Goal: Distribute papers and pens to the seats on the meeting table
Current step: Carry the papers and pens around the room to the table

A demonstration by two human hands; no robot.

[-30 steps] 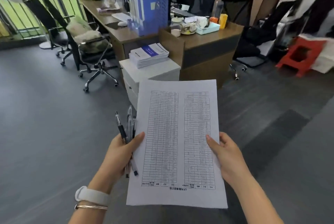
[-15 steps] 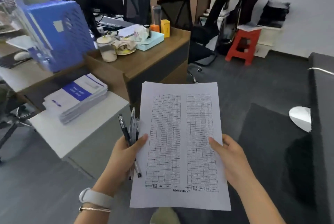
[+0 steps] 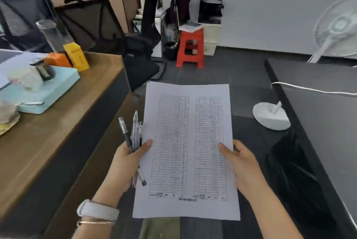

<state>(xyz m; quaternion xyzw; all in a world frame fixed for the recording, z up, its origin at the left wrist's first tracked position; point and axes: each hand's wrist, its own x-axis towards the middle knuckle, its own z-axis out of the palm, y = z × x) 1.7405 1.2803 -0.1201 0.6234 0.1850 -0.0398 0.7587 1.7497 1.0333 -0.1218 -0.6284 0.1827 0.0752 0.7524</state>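
I hold a stack of white papers (image 3: 188, 148), printed with two columns of table rows, flat in front of me with both hands. My left hand (image 3: 127, 163) grips the left edge, thumb on top, and also holds several pens (image 3: 133, 138) that stick up beside the sheet. My right hand (image 3: 239, 163) pinches the right edge, thumb on the page. The dark meeting table (image 3: 320, 115) lies to my right, its corner near the top of the papers.
A wooden desk (image 3: 58, 126) with a pale blue box (image 3: 44, 92) and a yellow carton stands at my left. Ahead are black office chairs (image 3: 135, 45), a red stool (image 3: 191, 49) and a white floor fan (image 3: 336, 30). A white cable (image 3: 309, 89) crosses the dark table.
The view has swung to the right: the desk slid left and the dark table and fan came into view. Both hands keep the same hold on papers and pens.
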